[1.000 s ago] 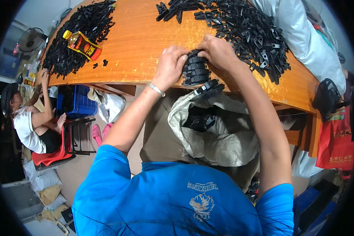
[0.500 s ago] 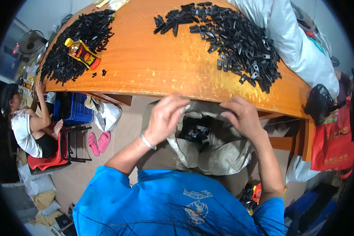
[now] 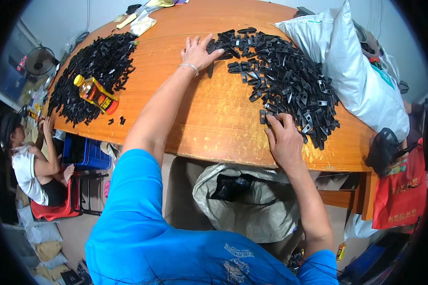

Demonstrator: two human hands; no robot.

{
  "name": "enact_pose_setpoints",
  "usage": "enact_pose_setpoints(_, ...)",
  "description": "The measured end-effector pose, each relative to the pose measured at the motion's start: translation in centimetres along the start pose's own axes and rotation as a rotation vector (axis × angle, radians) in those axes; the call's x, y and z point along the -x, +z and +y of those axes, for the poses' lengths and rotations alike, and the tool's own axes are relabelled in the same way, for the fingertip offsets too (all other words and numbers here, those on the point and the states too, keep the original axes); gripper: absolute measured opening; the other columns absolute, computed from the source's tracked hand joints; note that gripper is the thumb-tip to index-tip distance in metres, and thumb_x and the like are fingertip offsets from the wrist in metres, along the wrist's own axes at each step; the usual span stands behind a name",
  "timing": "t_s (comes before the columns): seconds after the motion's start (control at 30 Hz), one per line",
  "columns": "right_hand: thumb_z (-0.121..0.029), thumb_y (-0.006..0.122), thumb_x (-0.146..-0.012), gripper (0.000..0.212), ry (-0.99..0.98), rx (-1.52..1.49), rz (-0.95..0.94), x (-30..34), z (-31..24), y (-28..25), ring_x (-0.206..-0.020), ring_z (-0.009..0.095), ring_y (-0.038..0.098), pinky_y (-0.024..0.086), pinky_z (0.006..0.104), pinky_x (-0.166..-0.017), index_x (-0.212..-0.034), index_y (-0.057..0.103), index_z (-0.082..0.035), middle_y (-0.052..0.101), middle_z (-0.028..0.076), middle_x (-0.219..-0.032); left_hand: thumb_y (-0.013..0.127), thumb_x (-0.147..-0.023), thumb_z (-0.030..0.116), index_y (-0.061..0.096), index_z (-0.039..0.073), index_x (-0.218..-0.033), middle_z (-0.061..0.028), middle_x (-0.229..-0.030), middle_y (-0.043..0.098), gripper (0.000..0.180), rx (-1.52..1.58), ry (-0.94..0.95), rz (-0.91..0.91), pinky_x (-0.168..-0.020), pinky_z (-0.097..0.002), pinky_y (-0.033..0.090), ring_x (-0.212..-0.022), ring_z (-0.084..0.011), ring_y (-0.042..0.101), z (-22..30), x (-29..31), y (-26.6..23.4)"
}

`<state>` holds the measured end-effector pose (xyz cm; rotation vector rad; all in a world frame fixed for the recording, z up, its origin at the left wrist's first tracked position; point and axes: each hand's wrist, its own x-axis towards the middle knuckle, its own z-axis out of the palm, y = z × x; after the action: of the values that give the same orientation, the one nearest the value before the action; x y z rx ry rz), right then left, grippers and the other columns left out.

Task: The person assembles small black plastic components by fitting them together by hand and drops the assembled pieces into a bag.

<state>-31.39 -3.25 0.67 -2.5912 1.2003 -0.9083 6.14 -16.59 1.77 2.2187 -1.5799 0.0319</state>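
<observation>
On the orange wooden table lies a large heap of small black plastic clips [image 3: 295,80], some with a small window in them. My left hand [image 3: 199,54], with a bracelet at its wrist, is spread flat at the heap's left end, its thumb against the nearest clips. My right hand [image 3: 286,140] is over the heap's near edge, index fingertip beside a loose clip [image 3: 263,116]. Its fingers are bent and its thumb stands apart, with nothing seen between them. Below the table edge, an open pale woven sack [image 3: 266,221] has dark contents inside.
A second pile of smaller black parts [image 3: 100,61] lies on the left, with a yellow-capped bottle [image 3: 96,95] on it. Stuffed white sacks [image 3: 361,76] lean along the right side. A red bag [image 3: 399,190] hangs at the right. Another person [image 3: 33,161] sits at the far left beside a blue crate [image 3: 88,152].
Both hands have left the sack's rim and moved up over the table, the left to the heap's far left end, the right to its near edge. The sack's mouth now sags.
</observation>
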Motion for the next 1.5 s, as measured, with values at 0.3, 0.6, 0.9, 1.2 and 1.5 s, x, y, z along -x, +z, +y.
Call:
enact_pose_setpoints(0.3, -0.01, 0.074, -0.092, 0.025, 0.0, -0.022, 0.065, 0.5, 1.3, 1.1, -0.095, 0.032, 0.069, 0.057, 0.0424, -0.077, -0.117, 0.074, -0.007, 0.065, 0.012, -0.109, 0.061, -0.089, 0.079, 0.064, 0.038, -0.147, -0.0115, -0.16, 0.051, 0.07, -0.167, 0.078, -0.076, -0.121, -0.0662, 0.03, -0.15, -0.0381, 0.043, 3.3, -1.6, 3.1)
enact_pose_setpoints(0.6, -0.006, 0.072, -0.09, 0.017, -0.041, -0.056, 0.103, 0.8, 1.5, 1.1, -0.089, 0.03, 0.067, 0.056, 0.0427, -0.073, -0.107, 0.074, -0.005, 0.064, 0.01, -0.1, 0.073, -0.092, 0.052, 0.067, 0.032, -0.143, -0.0157, -0.155, 0.053, 0.055, -0.115, 0.218, -0.016, -0.117, -0.0582, 0.038, -0.144, -0.0401, 0.048, 1.7, 8.7, -0.3)
enact_pose_setpoints(0.9, -0.006, 0.067, -0.092, 0.014, -0.052, -0.03, 0.097, 0.3, 1.3, 1.3, -0.089, 0.031, 0.067, 0.057, 0.0436, -0.072, -0.104, 0.074, -0.005, 0.062, 0.011, -0.098, 0.072, -0.096, 0.034, 0.067, 0.016, -0.141, -0.0163, -0.155, 0.054, 0.049, 0.125, 0.441, -0.051, -0.115, -0.0519, 0.043, -0.144, -0.0375, 0.05, 6.3, 7.6, -0.3)
enact_pose_setpoints(1.2, -0.006, 0.066, -0.091, 0.013, -0.037, -0.068, 0.093, 0.6, 2.2, 1.3, -0.085, 0.03, 0.066, 0.056, 0.0429, -0.069, -0.102, 0.073, -0.005, 0.062, 0.01, -0.097, 0.073, -0.097, 0.032, 0.078, 0.005, -0.094, -0.0163, -0.099, 0.076, 0.027, 0.099, 0.377, -0.122, -0.087, -0.0464, 0.055, -0.099, -0.0364, 0.071, 6.5, 3.6, -0.3)
enact_pose_setpoints(1.5, -0.007, 0.064, -0.089, 0.02, 0.022, -0.109, 0.03, 0.3, 1.3, 0.9, -0.09, 0.028, 0.065, 0.054, 0.041, -0.073, -0.108, 0.072, -0.005, 0.061, 0.009, -0.1, 0.069, -0.099, 0.047, 0.065, 0.02, -0.147, -0.0189, -0.13, 0.074, 0.055, 0.065, 0.386, 0.251, -0.108, -0.0449, 0.052, -0.126, -0.0392, 0.066, 10.7, -16.6, 9.1)
